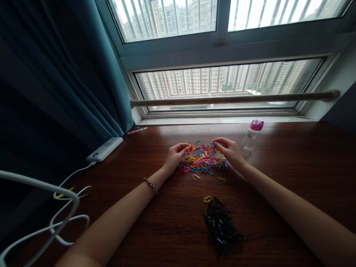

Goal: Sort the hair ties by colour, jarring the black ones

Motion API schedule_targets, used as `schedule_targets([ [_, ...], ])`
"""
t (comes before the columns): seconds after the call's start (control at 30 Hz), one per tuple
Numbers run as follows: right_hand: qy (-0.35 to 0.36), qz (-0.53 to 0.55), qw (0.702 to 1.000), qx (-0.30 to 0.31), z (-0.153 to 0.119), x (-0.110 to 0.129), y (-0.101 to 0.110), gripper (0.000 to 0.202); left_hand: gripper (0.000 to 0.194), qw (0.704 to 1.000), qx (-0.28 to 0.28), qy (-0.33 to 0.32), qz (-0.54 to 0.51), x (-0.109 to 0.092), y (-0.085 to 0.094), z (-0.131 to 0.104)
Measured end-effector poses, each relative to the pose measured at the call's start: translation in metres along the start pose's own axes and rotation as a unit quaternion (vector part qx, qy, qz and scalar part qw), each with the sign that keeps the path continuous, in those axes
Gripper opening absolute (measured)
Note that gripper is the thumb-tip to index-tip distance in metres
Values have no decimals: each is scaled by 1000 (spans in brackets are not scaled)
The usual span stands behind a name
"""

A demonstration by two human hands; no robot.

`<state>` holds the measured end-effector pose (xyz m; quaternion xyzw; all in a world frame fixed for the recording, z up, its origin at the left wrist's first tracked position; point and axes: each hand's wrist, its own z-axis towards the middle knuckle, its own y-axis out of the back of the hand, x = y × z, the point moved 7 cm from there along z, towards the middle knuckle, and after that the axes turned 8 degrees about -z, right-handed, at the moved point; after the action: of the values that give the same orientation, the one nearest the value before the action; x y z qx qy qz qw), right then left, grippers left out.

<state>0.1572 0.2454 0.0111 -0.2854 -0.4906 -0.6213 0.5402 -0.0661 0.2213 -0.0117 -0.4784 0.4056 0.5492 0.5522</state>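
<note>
A loose pile of small colourful rubber bands [204, 159], pink, yellow, blue and red, lies on the brown wooden table. At its left edge is my left hand [175, 152], thumb and fingers pinched together on some bands at the fingertips. My right hand [228, 150] reaches the pile's far right side, its fingers closed on a few reddish bands. Nearer to me lies a heap of black rubber bands [221, 224], with one yellow band [207, 199] beside it. A few stray bands sit just in front of the colourful pile.
A clear bottle with a pink cap [256, 125] stands beyond my right hand. On the left, a white power bank [105, 149] has a white cable [75, 200] looping over the table edge. Blue curtain [69, 66] hangs at left; a rail [233, 99] crosses the window.
</note>
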Motion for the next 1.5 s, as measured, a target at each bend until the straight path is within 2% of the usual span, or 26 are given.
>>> schedule_targets([
  [0.1, -17, 84, 996, -7, 4, 5, 6, 32, 31, 997, -7, 15, -79, -5, 3, 3],
  [0.23, -17, 114, 993, 4, 4, 10, 9, 29, 26, 990, 21, 19, -135, -14, 1, 3],
  [0.4, 2, 83, 996, 30, 1, 20, 9, 22, 23, 996, 25, -6, -91, -22, 0, 0],
  [0.53, 55, -31, 995, 77, -3, 27, -1, 20, 12, 999, 20, -49, -14, -29, 3, 1],
  [0.6, 134, -107, 977, 129, -10, 33, -16, 20, 15, 997, 22, -68, 25, -29, 5, 3],
  [0.7, 259, -222, 917, 207, -28, 35, -43, 20, 21, 991, 36, -58, 116, -21, 7, 6],
  [0.8, 287, -293, 885, 221, -34, 26, -52, 16, 23, 969, 51, -48, 236, -12, 7, 5],
  [0.87, 271, -303, 890, 205, -30, 20, -47, 11, 23, 951, 61, -65, 296, -10, 6, 4],
  [0.93, 225, -282, 916, 173, -19, 13, -35, 8, 23, 936, 72, -90, 333, -10, 4, 2],
  [1.03, 99, -190, 971, 110, -1, -4, -12, 12, 21, 922, 93, -134, 352, -16, -3, -2],
  [1.1, 20, -110, 991, 78, 6, -16, 0, 21, 18, 914, 121, -160, 353, -20, -10, -6],
  [1.2, -32, -15, 998, 42, 11, -24, 11, 28, 18, 897, 195, -190, 347, -23, -24, -13],
  [1.33, -54, 79, 995, 39, 10, -23, 13, 28, 42, 873, 288, -209, 332, -22, -38, -22],
  [1.4, -59, 102, 992, 45, 9, -20, 12, 27, 47, 874, 302, -207, 320, -21, -39, -23],
  [1.5, -56, 99, 993, 38, 8, -16, 13, 24, 42, 886, 297, -197, 295, -19, -37, -22],
])
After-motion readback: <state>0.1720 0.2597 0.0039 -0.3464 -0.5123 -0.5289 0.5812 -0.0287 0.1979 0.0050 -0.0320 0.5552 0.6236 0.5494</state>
